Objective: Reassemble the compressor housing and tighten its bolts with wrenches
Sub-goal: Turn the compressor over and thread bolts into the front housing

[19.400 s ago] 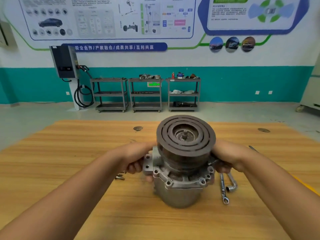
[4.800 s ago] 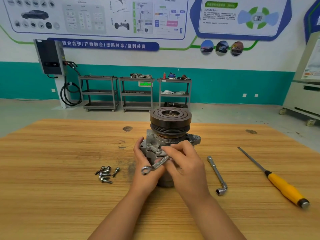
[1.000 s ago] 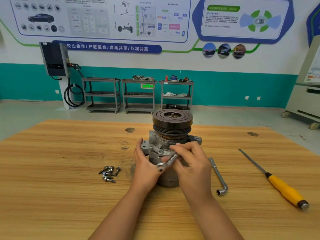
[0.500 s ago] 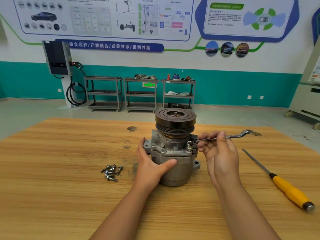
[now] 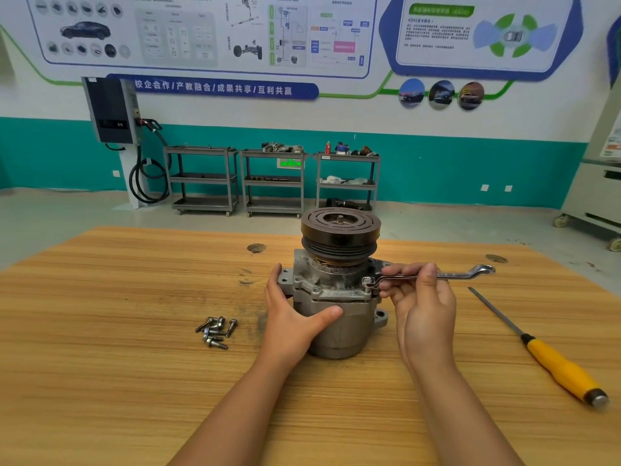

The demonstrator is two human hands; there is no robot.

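The compressor (image 5: 336, 317) is stood upright near the middle of the table (image 5: 100, 364), well inside every visible edge, with the far edge running just behind it. Its long axis is set vertical: the dark grooved pulley (image 5: 340, 230) is carried at the top and the plain cylindrical end is seated on the wood. The housing is steadied by the left hand (image 5: 295, 321), whose fingers (image 5: 277, 280) are wrapped round the left mounting ear while the thumb is laid across the front of the body. The wrench (image 5: 457, 274) is held almost level, its long axis pointing right; one ring end is seated on a bolt at the right of the flange and the other is left free over the table. Its shank is gripped by the right hand (image 5: 423, 304), with the fingers curled over it. A cluster of loose bolts (image 5: 216, 331) is found near the left hand, apart from it. A screwdriver (image 5: 551, 361) is laid well right of the wrench, tip toward the far side and yellow handle toward the near right. Bare wood is shown between the two forearms.
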